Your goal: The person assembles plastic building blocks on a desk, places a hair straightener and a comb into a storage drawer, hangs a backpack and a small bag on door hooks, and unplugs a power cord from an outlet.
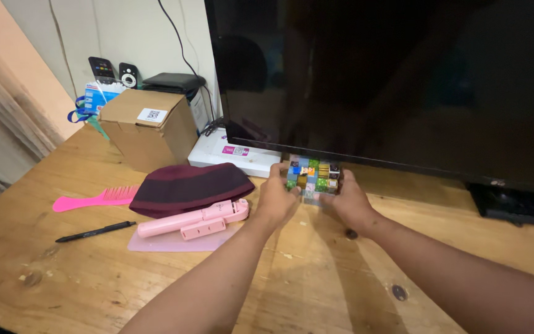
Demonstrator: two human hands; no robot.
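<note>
Scuffed wooden tabletop [316, 278] fills the lower frame, with both forearms reaching up from the bottom edge; near the centre the left hand [275, 196] and the right hand [348, 199] clasp a multicoloured puzzle cube [312, 175] between them, fingers curled round its left and right sides and pressed onto it; the cube shows small squares of green, blue, yellow, orange and pink, and sits just below the lower edge of a large dark screen [390, 80]; left of the hands lie a pink folding gadget [194, 221], a maroon cap [186, 185], a black pen [95, 231] and a pink comb [94, 199]; behind the cap, a flat white box [233, 154] bears a small pink label; farther, at upper left, a brown cardboard box [149, 127] carries a white square sticker on top; behind it stands a blue and white carton [99, 96].
</note>
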